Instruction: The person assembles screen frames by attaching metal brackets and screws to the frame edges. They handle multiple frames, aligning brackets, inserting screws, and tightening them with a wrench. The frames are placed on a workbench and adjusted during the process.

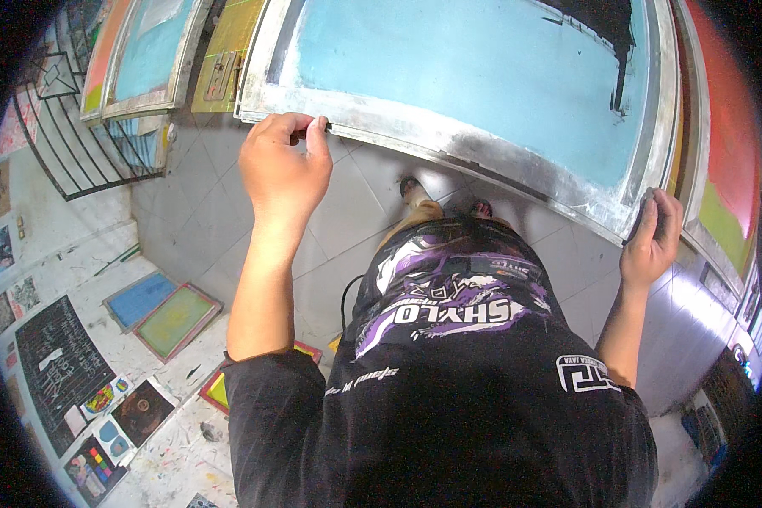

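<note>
A large screen printing frame (415, 127) with blue mesh and a pale, ink-stained border lies in front of me. Black ink marks its far right part. My left hand (286, 165) is closed at the frame's near edge, close to the left corner, with thumb and index finger at the rim; the other fingertips are hidden. At the near right corner, my right hand (654, 237) grips the rim, thumb on the near side and dark-smudged fingers round the outside.
Another blue-mesh frame (148, 63) stands at the far left, and an orange and green one (724, 127) is at the right. A black metal rack (80, 135) is by the left wall. Two small screens (176, 320) lean at lower left. Grey floor tiles (199, 203) show below.
</note>
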